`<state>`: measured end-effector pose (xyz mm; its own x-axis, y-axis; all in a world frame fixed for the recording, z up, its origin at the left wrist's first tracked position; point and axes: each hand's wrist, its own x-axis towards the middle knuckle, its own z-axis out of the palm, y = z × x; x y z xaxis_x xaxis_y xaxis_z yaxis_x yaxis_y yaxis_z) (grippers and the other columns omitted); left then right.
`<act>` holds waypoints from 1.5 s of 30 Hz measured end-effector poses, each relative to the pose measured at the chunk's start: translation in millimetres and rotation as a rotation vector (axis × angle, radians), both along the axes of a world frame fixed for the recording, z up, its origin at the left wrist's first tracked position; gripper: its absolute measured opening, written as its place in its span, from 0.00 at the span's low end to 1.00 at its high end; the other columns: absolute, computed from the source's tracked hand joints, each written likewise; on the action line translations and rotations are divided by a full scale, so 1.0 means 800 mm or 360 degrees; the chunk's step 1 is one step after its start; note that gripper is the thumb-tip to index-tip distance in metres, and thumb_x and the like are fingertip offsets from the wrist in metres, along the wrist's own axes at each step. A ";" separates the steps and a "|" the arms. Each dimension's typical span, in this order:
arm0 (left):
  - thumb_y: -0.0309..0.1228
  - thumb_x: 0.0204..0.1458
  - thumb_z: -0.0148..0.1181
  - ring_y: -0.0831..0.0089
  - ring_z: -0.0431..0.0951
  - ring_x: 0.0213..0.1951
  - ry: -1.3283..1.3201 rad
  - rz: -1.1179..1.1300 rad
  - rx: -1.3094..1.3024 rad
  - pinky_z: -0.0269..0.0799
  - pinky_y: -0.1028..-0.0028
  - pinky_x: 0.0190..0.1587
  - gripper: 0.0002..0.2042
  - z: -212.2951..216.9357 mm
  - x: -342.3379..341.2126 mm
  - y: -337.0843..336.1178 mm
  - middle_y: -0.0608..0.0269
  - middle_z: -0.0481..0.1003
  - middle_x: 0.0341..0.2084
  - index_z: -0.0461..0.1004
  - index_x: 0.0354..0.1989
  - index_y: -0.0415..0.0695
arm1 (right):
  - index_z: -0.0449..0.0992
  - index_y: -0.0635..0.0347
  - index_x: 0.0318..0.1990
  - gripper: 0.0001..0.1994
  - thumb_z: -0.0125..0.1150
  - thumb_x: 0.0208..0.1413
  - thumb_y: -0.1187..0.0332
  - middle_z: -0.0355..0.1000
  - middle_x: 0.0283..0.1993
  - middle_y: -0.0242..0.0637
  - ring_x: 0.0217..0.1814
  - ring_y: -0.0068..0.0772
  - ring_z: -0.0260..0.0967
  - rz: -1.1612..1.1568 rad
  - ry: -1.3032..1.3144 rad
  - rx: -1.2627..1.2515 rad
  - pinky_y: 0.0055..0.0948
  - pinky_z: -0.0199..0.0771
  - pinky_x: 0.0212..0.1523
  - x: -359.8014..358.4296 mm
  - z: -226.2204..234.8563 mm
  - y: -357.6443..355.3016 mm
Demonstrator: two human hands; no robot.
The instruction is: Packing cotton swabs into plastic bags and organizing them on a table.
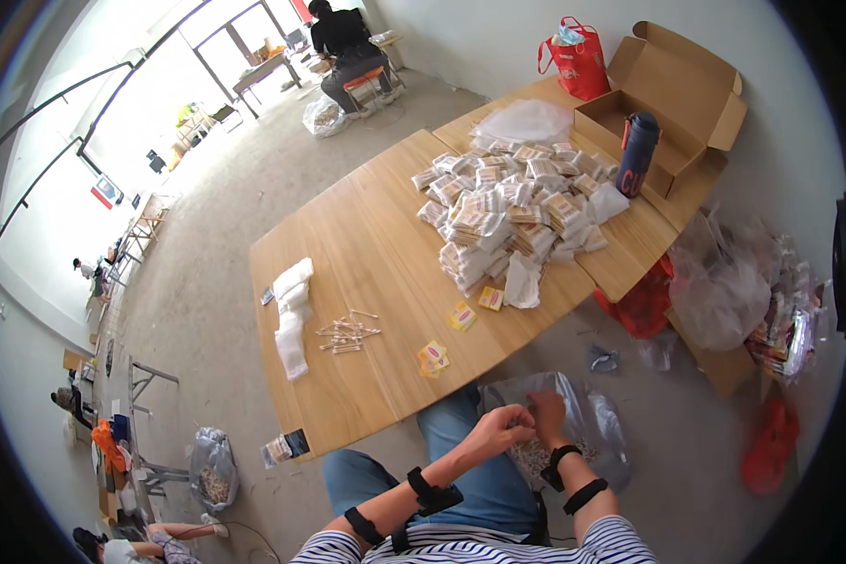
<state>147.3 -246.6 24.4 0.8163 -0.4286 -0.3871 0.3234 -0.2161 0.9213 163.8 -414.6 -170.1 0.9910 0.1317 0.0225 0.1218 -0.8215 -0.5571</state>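
Clear plastic bag [587, 414] is sitting on the person's lap, both the left hand [498, 430] and right hand [547, 414] pinching something too small to tell. Wooden table [367, 244] is lying beyond, heaped with packets [512, 211] at far right, above a concrete floor [207, 244].

Packet heap [517, 211] lies on table [367, 235], box [672, 103] behind.

Packing workshop: packet heap [512, 211], cardboard box [672, 94], worktables [376, 282].

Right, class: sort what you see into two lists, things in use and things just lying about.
In use: left hand, right hand, clear bag of small sticks on the lap.

Lying about: flask, cardboard box, red bag, packet pile, loose sticks.
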 end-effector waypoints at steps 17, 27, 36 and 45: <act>0.29 0.45 0.63 0.46 0.73 0.48 -0.0377 -0.0538 0.0334 0.72 0.56 0.49 0.19 0.007 0.000 -0.066 0.44 0.72 0.42 0.73 0.47 0.38 | 0.78 0.65 0.26 0.09 0.56 0.48 0.68 0.73 0.30 0.57 0.38 0.62 0.71 -0.0168 -0.0049 0.0200 0.51 0.68 0.38 0.038 -0.092 -0.063; 0.34 0.38 0.69 0.38 0.74 0.49 -0.0415 -0.0674 0.0883 0.74 0.55 0.51 0.26 -0.112 0.026 -0.076 0.35 0.75 0.38 0.72 0.45 0.31 | 0.74 0.71 0.25 0.13 0.57 0.48 0.66 0.72 0.27 0.58 0.30 0.61 0.71 -0.0365 0.0493 0.0729 0.49 0.66 0.32 0.022 0.055 -0.034; 0.34 0.36 0.70 0.41 0.78 0.43 -0.0370 -0.0112 0.0911 0.76 0.54 0.44 0.23 -0.171 0.039 -0.080 0.34 0.77 0.38 0.75 0.40 0.33 | 0.72 0.72 0.27 0.12 0.56 0.48 0.67 0.67 0.26 0.62 0.26 0.44 0.68 -0.0286 0.0534 0.0765 0.45 0.65 0.31 -0.012 0.074 -0.029; 0.26 0.39 0.57 0.43 0.78 0.40 -0.0343 -0.0256 0.0830 0.72 0.57 0.38 0.10 -0.202 0.035 -0.074 0.41 0.78 0.33 0.77 0.31 0.36 | 0.73 0.66 0.22 0.13 0.59 0.53 0.65 0.67 0.19 0.27 0.25 0.21 0.61 -0.0467 0.0559 0.1140 0.30 0.61 0.27 -0.030 0.051 -0.066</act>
<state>175.2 -305.5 -137.2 0.8406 -0.3509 -0.4125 0.0660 -0.6896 0.7212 140.1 -467.5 -129.0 0.9478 -0.0603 -0.3131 -0.3184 -0.2276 -0.9202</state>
